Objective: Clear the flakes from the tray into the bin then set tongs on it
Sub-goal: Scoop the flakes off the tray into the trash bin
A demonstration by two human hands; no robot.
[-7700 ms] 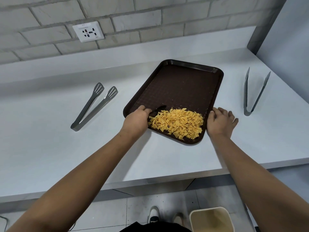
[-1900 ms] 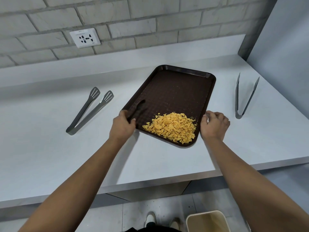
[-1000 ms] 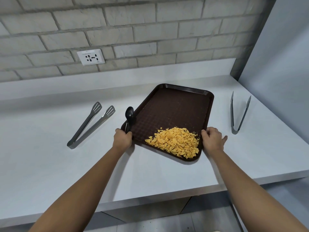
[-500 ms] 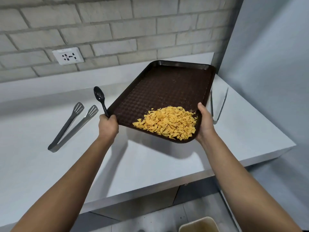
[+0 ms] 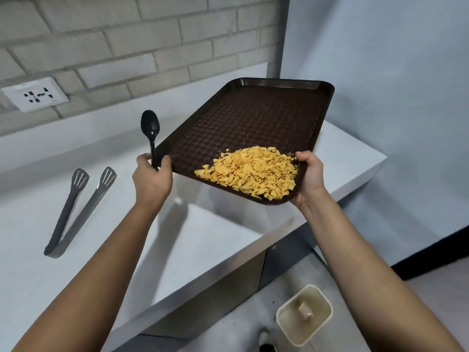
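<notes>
One head-worn wide-angle view looks steeply down, close over a counter [image 5: 215,240], wall filling the frame's top.

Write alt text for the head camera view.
Two hands hold a brown tray of orange flakes above a white counter; the left hand also grips a black spoon. Grey tongs lie left, a beige bin below.

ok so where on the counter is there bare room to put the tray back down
The counter is bare under the lifted tray, from the tongs across to its right end. The left holds the tongs. On the tray, the far half is bare; flakes crowd the near corner.
</notes>
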